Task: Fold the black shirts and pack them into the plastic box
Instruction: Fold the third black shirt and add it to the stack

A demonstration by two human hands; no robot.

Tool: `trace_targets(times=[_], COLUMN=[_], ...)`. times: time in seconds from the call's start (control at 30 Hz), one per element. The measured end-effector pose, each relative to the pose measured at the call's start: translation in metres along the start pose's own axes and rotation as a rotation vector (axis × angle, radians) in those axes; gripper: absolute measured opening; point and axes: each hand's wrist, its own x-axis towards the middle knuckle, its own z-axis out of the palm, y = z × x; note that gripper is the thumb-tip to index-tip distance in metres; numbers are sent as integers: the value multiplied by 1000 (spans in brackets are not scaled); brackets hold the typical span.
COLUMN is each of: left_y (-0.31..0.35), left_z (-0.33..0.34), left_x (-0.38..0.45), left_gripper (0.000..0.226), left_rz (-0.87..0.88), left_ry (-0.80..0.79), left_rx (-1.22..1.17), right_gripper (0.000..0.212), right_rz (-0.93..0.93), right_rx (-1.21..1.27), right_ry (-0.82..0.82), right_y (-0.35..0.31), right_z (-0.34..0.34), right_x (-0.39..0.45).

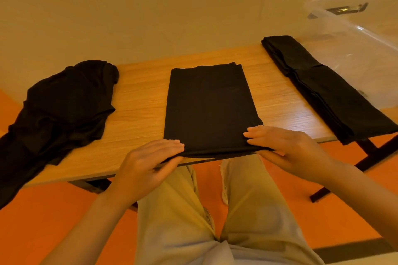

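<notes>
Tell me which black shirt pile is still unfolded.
The crumpled shirt heap at the table's left end, draping over the edge. The centre shirt is a flat rectangle, and the right-hand stacks are neatly folded.

Both hands point(215, 157) gripping folded black shirt point(209, 105) edge, wooden table point(140, 101)

The box point(353, 34) at 2 o'clock runs off the right edge; its far rim is blurred. The unfolded pile point(64, 103) at 9 o'clock is cut by the left edge. Both thumbs hide under the shirt's point(209, 105) near hem. The folded stack point(323, 86) covers the table's point(140, 97) right end
</notes>
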Motion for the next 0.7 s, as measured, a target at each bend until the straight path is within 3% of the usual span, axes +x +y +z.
trace_targets(times=[0.2, 0.3, 0.47, 0.6, 0.7], left_y=[-7, -6, -5, -14, -32], left_z=[-10, -18, -25, -24, -19], left_x=[0, 7, 40, 76, 99], left_gripper=[25, 25, 33, 20, 13], left_rz=[-166, -325, -557, -690, -795], left_ry=[38, 107, 227, 270, 229], left_rx=[-124, -283, -419, -487, -490], right_gripper=[38, 22, 14, 16, 9], right_rz=[203, 305, 423, 523, 651], right_rx=[428, 554, 603, 650, 607], right_ry=[108, 144, 258, 307, 246], right_y=[-4, -3, 3, 16, 34], right_z=[-14, -19, -26, -31, -31], right_x=[11, 18, 42, 74, 98])
